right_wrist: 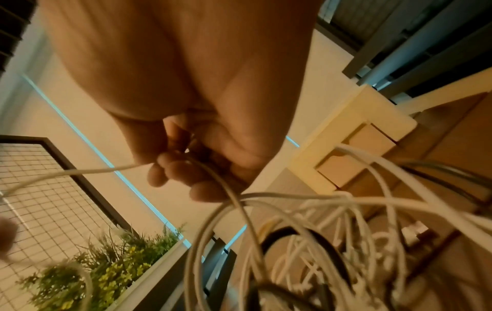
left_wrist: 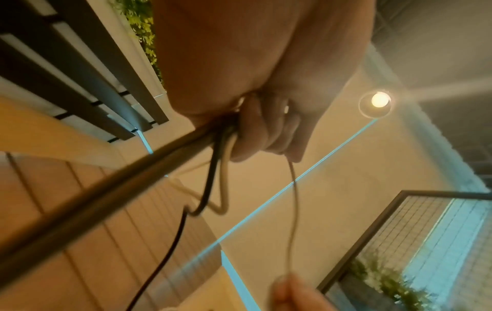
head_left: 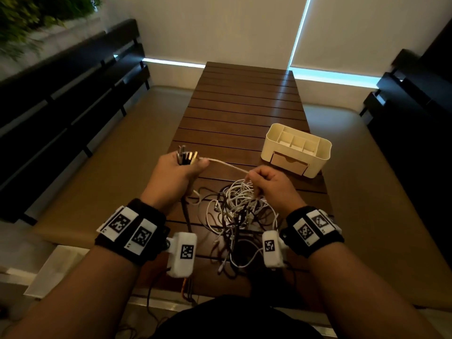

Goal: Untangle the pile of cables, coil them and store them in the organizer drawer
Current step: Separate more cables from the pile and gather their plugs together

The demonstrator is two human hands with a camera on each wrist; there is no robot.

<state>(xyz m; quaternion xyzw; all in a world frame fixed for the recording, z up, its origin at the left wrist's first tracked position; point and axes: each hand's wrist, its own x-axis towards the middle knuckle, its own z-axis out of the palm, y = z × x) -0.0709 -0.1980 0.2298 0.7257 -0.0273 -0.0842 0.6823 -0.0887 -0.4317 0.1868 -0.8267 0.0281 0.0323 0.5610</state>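
A tangled pile of white and dark cables [head_left: 239,216] lies on the near part of the slatted wooden table [head_left: 244,106]. My left hand [head_left: 178,172] grips a bundle of cable plugs [head_left: 187,155] above the table's left edge; its curled fingers [left_wrist: 263,130] hold several cords. One white cable [head_left: 227,165] runs taut from it to my right hand [head_left: 269,184], whose curled fingers [right_wrist: 186,174] hold that cable [right_wrist: 213,176] over the pile [right_wrist: 333,242]. The cream organizer [head_left: 297,149] with a shut drawer [head_left: 288,162] stands at the right.
Dark slatted benches [head_left: 61,113] flank the table on the left and right [head_left: 415,106]. The organizer's open top compartments [head_left: 298,140] look empty. A planter with green plants [right_wrist: 106,269] stands to the left. Dark cords [head_left: 186,216] hang off the table's near edge.
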